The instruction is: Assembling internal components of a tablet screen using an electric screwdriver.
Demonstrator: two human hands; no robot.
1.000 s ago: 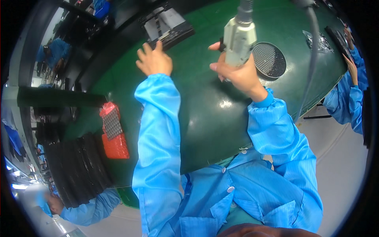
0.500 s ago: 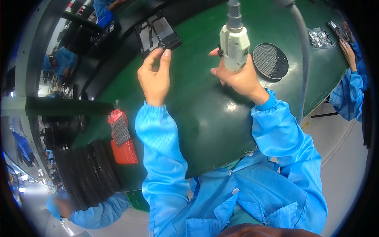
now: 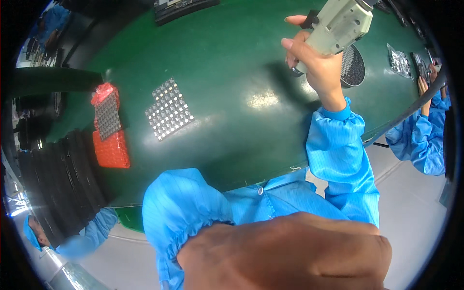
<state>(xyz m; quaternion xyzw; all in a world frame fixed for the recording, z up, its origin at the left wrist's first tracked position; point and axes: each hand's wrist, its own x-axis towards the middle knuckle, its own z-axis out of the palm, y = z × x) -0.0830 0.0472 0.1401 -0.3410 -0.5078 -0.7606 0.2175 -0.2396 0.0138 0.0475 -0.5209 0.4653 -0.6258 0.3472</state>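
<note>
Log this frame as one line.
right hand: grips beige power tool above green table | left hand: raised close to camera, holds nothing visible | silver grid sheet: flat, untouched

Right hand gripping beige handheld power tool above glossy green worktable; left hand raised close to camera; gridded silver tray; orange bubble-wrap pad.

A broad bare stretch of the glossy green desk lies open between the silvery grid sheet and the round black mesh tray. The left edge is crowded by a red bubble-wrap pack and black ribbed trays. The near view is blocked by the left hand.
</note>
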